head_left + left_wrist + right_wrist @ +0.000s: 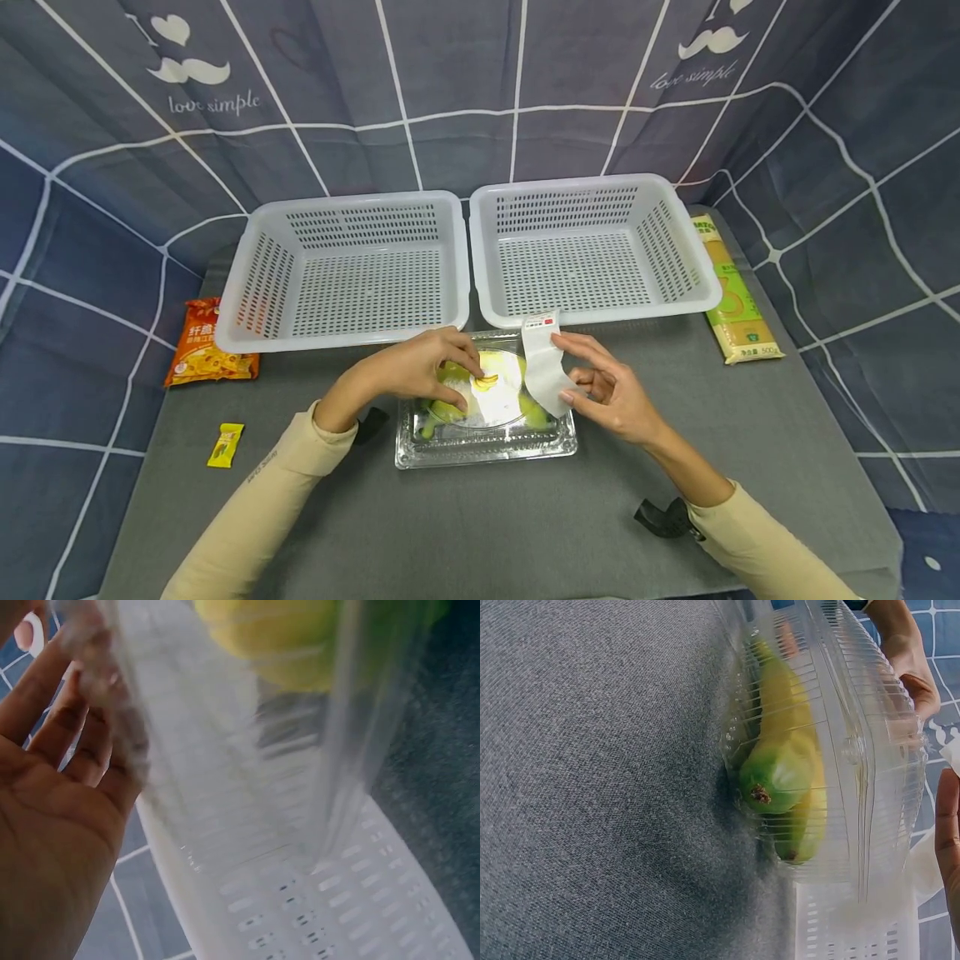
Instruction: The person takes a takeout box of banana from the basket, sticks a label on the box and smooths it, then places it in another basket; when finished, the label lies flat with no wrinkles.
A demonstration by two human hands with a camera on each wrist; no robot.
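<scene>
A clear plastic clamshell box [480, 454] stands on the cloth with green-yellow bananas [780, 765] inside. On its lid shows a small banana picture [486, 382]. My left hand [431, 367] is over the left part of the lid, fingertips down by the picture and thumb spread apart; in the left wrist view its fingers lie along the clear plastic. At the box's right side my right hand [611, 387] holds a white paper strip [542, 367] with a small red mark, between thumb and fingers.
Two white slotted baskets [345, 340] [600, 315] stand side by side behind the box. An orange snack bag [213, 346] and a small yellow packet [226, 445] lie left; a green-and-yellow food pack [738, 300] lies right. Checked cloth [450, 150] hangs around the table.
</scene>
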